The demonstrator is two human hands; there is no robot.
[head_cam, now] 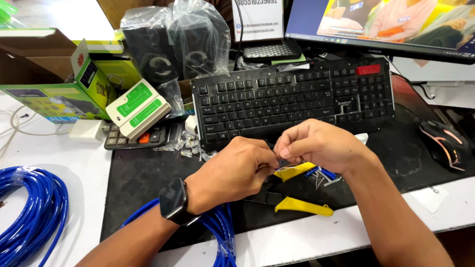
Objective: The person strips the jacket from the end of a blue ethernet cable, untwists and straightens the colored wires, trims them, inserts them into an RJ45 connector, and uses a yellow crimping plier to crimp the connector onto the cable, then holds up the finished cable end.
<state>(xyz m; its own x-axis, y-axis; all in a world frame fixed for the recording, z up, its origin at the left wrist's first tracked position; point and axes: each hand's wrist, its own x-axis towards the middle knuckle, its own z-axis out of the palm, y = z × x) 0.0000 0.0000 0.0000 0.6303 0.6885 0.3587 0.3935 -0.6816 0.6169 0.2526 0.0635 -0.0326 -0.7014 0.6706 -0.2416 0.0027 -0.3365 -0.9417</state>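
Note:
My left hand point(235, 170), with a dark smartwatch point(174, 200) on its wrist, pinches the end of a blue cable point(217, 225) over a black desk mat point(143, 173). My right hand point(316, 144) meets it fingertip to fingertip and pinches the thin wires at that cable end. The wire ends themselves are mostly hidden by my fingers. Under my hands lies a crimping tool with yellow handles point(303, 206). Small blue offcuts point(316, 173) lie beside it.
A black keyboard point(292, 99) sits behind my hands, a monitor point(381, 24) above it, a mouse point(445, 143) at right. A white-and-green cable tester point(138, 108), a calculator point(141, 136), clear plugs point(185, 147), wrapped speakers point(173, 49), green boxes point(54, 99) and a blue cable coil point(29, 212) lie left.

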